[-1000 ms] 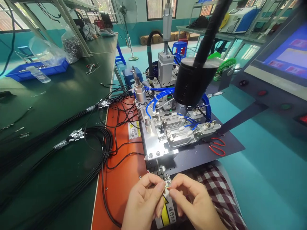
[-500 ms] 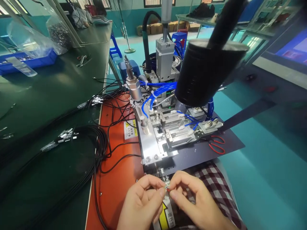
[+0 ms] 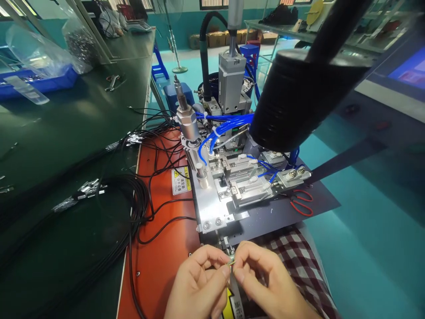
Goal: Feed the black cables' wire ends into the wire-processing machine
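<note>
Low in the head view, my left hand (image 3: 203, 283) and my right hand (image 3: 265, 281) meet with fingertips almost touching. Each hand is closed in a pinch. Between the fingertips show thin wires (image 3: 231, 263), one of them yellow-green; the rest of their length is hidden by the fingers. Just beyond the fingers sits a small metal fitting (image 3: 226, 242) at the front of the machine (image 3: 212, 212). Under my hands a yellow and white label (image 3: 228, 305) is partly visible.
Black cables (image 3: 141, 199) with shiny metal ends lie coiled across the dark green table (image 3: 83, 150) and the orange panel (image 3: 159, 261). A black lamp-like cylinder (image 3: 292, 102) hangs over the machine. Red-handled pliers (image 3: 303, 204) rest at right. A blue tray (image 3: 56, 82) stands far left.
The fingertips have shifted slightly on the wires; a red bit seen between them earlier no longer shows, and a yellow-green wire does. The view has turned slightly.
</note>
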Tool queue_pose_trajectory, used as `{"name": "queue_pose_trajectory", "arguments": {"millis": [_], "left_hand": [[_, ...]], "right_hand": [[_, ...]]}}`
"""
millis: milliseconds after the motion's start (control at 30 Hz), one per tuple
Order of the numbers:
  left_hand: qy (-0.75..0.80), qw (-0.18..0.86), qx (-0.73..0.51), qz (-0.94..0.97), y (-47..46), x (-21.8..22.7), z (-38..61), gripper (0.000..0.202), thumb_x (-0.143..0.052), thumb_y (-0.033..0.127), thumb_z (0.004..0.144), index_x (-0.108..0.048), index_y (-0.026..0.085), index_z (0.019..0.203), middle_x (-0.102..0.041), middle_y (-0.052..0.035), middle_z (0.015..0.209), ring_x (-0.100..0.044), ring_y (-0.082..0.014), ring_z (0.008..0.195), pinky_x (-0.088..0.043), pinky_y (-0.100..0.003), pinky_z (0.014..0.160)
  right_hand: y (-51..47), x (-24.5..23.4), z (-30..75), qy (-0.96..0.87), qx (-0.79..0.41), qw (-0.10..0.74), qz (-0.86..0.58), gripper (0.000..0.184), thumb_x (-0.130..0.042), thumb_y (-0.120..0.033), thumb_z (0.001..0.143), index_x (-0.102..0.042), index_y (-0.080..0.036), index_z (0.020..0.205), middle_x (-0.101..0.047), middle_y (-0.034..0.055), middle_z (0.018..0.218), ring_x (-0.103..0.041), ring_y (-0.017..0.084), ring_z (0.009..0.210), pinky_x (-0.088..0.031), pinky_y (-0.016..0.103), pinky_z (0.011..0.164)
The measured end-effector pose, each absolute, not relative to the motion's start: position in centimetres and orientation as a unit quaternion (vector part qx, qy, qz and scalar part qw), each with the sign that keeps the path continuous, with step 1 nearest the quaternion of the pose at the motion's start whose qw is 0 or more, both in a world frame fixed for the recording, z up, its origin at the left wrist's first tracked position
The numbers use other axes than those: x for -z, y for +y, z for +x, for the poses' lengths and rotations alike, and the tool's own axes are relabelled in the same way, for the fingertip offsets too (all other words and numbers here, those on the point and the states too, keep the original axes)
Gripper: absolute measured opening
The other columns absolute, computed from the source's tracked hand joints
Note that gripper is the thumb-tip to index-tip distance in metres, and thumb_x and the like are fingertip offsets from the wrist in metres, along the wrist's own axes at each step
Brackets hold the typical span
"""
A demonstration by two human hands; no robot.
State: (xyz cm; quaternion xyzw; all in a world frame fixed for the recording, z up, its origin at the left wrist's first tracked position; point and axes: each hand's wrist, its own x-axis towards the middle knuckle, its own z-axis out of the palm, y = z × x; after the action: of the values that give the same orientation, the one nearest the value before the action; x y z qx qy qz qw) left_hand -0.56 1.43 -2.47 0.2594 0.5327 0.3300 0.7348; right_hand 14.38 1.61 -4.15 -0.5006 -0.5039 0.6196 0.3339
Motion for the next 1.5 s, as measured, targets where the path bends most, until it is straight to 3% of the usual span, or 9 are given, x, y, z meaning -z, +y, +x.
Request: {"name": "queue_pose_trajectory", "arguments": {"millis": [367, 567, 833, 1500], "left_hand": [[0.507, 0.762, -0.318, 0.247, 1.4, 2.7, -1.0, 0.031, -0.074, 0.041, 0.069, -0.058, 0.015, 0.075, -0.054, 0.0051, 0.050, -0.026, 0.0020, 0.029, -0.014, -0.016, 0.037], [0.480, 0.787, -0.318, 0.221, 1.4, 2.3, -1.4, 0.025, -0.072, 0.035, 0.073, -0.059, 0.014, 0.074, -0.053, 0.0056, 0.049, -0.026, 0.0031, 0.029, -0.010, -0.018, 0.039], [0.444, 0.832, -0.281, 0.177, 1.5, 1.7, -1.6, 0.018, -0.071, 0.028, 0.071, -0.060, 0.014, 0.074, -0.056, 0.0030, 0.052, -0.028, 0.0025, 0.028, -0.012, -0.017, 0.035], [0.417, 0.853, -0.276, 0.151, 1.6, 2.0, -1.9, 0.018, -0.069, 0.028, 0.073, -0.056, 0.015, 0.071, -0.056, 0.0038, 0.051, -0.029, 0.0014, 0.027, -0.018, -0.015, 0.033]], "right_hand": [[2.5, 3.5, 14.7, -0.460, -0.665, 0.343, -0.478, 0.026, -0.058, -0.040, 0.081, -0.053, -0.017, 0.070, -0.043, -0.0042, 0.058, -0.039, 0.011, 0.053, -0.032, 0.024, 0.051], [1.8, 4.1, 14.5, -0.436, -0.708, 0.354, -0.430, 0.031, -0.056, -0.046, 0.086, -0.050, -0.018, 0.076, -0.042, -0.0064, 0.057, -0.036, 0.008, 0.048, -0.030, 0.021, 0.048], [1.3, 4.7, 14.8, -0.449, -0.735, 0.352, -0.367, 0.027, -0.048, -0.043, 0.094, -0.046, -0.019, 0.082, -0.039, -0.0063, 0.064, -0.033, 0.008, 0.053, -0.029, 0.021, 0.050], [0.6, 4.9, 14.4, -0.470, -0.681, 0.405, -0.390, 0.022, -0.053, -0.039, 0.091, -0.052, -0.019, 0.082, -0.043, -0.0031, 0.072, -0.036, 0.008, 0.054, -0.030, 0.023, 0.050]]}}
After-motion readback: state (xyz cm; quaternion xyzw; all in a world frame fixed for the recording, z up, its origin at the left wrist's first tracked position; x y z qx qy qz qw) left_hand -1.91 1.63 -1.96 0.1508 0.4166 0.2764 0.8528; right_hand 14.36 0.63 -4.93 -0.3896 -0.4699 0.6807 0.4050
